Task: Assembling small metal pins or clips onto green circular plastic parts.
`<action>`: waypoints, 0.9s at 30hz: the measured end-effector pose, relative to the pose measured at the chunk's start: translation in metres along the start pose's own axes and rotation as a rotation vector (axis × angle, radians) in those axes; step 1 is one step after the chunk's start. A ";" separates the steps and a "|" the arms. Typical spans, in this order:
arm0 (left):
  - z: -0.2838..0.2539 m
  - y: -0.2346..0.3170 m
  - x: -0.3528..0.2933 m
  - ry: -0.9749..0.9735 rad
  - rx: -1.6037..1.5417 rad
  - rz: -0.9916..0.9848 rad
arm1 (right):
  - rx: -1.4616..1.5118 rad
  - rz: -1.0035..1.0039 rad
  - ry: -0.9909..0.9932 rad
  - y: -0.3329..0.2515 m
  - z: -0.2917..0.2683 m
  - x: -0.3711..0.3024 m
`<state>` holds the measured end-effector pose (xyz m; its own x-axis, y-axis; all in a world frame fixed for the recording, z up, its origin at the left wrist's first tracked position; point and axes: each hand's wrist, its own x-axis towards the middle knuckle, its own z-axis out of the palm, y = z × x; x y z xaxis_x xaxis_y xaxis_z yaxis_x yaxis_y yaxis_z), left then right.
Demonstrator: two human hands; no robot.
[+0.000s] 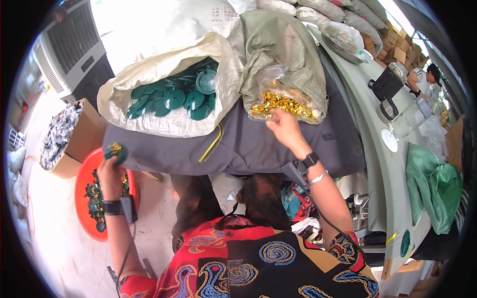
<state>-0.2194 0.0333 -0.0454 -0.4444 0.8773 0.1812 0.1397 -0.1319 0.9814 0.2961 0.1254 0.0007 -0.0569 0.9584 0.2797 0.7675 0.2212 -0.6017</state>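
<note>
My left hand (110, 178) is closed on a dark green round plastic disc (121, 157) with gold bits on top, held above a red basin (80, 211). Inside that basin lie several green discs with gold parts (92, 204). My right hand (287, 130) is at the mouth of a grey-green sack (285, 52), its fingers pinched together beside small shiny gold pieces (283, 104). Whatever the fingertips hold is too small to tell. A white woven sack (198, 128) lies open on the left of the table, full of glossy green discs (174, 99).
The table has a dark grey cloth (243, 154) and a bent yellow strip (210, 149). On the left stand a cardboard box (82, 141) of silvery strips and an air cooler (69, 44). A pale counter (357, 94) runs along the right; another person (422, 82) is beyond it.
</note>
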 end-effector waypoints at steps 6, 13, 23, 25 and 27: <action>-0.182 -0.078 0.059 0.430 -0.378 -0.606 | -0.252 -0.085 -0.071 0.002 0.020 0.029; -0.042 -0.038 0.047 0.314 0.477 -0.027 | -0.326 -0.068 -0.044 0.001 0.026 0.021; 0.238 0.089 0.053 -0.361 0.770 0.936 | -0.281 -0.234 0.302 0.002 0.029 -0.059; 0.258 0.079 0.078 -0.393 0.902 0.981 | -0.254 -0.220 0.306 -0.013 0.037 -0.056; 0.285 0.082 0.091 -0.351 1.013 0.969 | -0.261 -0.206 0.329 -0.013 0.035 -0.060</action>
<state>0.0040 0.2335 0.0335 0.4021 0.7200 0.5656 0.8759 -0.4823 -0.0088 0.2670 0.0716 -0.0347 -0.0523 0.7819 0.6212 0.8986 0.3082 -0.3122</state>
